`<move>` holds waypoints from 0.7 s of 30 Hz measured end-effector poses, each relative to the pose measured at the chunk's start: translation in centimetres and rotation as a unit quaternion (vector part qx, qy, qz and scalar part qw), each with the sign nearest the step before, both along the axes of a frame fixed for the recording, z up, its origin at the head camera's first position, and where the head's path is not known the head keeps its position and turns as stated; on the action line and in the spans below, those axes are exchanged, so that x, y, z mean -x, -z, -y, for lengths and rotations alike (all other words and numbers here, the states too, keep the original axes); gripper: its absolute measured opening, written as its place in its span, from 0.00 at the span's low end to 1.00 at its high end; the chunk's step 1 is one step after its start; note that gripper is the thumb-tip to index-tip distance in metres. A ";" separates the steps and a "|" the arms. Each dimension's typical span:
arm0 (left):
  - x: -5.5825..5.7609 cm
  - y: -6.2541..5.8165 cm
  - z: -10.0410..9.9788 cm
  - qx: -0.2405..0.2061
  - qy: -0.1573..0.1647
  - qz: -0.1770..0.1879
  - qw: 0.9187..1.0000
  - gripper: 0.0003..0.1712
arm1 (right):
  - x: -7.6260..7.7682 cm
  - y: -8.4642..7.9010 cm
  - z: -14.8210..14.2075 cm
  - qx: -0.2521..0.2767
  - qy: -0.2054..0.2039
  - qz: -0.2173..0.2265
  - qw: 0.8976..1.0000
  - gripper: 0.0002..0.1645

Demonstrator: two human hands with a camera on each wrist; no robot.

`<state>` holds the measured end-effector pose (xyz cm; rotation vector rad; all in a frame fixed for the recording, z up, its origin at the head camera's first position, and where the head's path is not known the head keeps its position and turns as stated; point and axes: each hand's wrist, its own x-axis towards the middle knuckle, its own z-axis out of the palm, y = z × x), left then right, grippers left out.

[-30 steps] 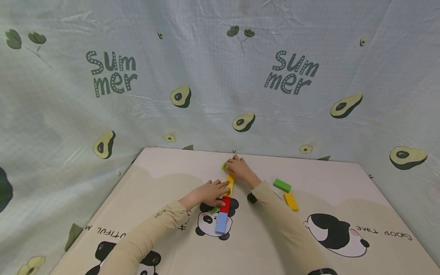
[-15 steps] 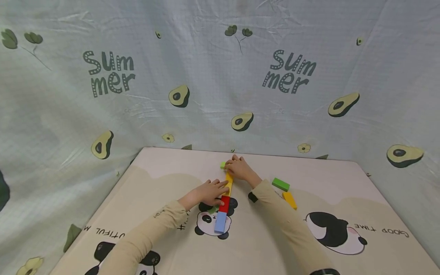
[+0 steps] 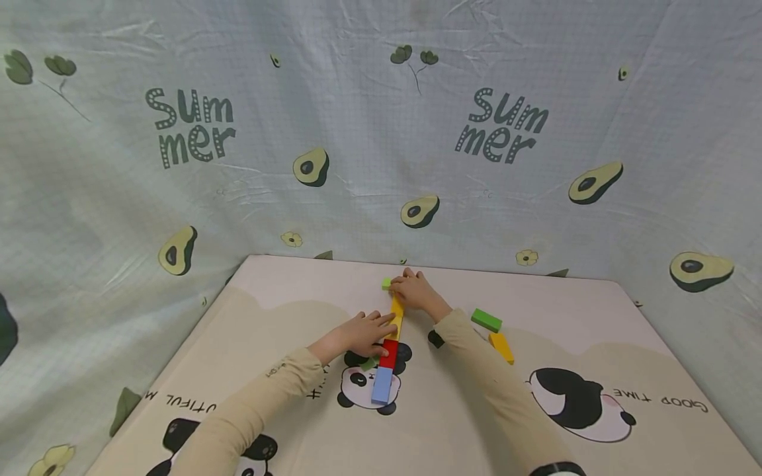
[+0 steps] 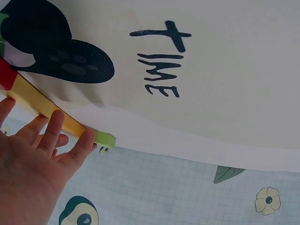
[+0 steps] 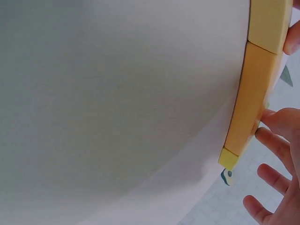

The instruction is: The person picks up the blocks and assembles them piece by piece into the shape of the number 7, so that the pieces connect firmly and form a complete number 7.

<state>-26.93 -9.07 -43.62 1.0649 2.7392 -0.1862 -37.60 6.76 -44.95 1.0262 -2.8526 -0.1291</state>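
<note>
A row of toy blocks lies on the printed table: a blue block (image 3: 383,385) nearest, then a red block (image 3: 388,354), a yellow block (image 3: 395,328) and an orange-yellow block (image 5: 252,93). At the far end sits a small light green block (image 3: 386,284). My left hand (image 3: 362,333), its fingers spread, touches the row's left side along the red and yellow blocks. Beside the far end is my right hand (image 3: 413,292); its thumb and index finger touch the orange-yellow block's side, other fingers spread apart. A small yellow end piece (image 5: 228,158) shows in the right wrist view.
To the right of my right forearm lie a loose green block (image 3: 487,320) and a loose yellow block (image 3: 502,348). The table (image 3: 309,277) ends just beyond the row, against a hanging printed cloth (image 3: 357,99).
The head view has shifted slightly. A little more of the light green block shows beside my right fingertips. Both hands otherwise keep their places along the row.
</note>
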 end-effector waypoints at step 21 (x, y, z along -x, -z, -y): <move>0.0 -0.1 -0.1 0.006 0.000 -0.004 1.000 0.27 | 0.5 -0.7 0.2 -0.004 0.049 0.070 0.996 0.19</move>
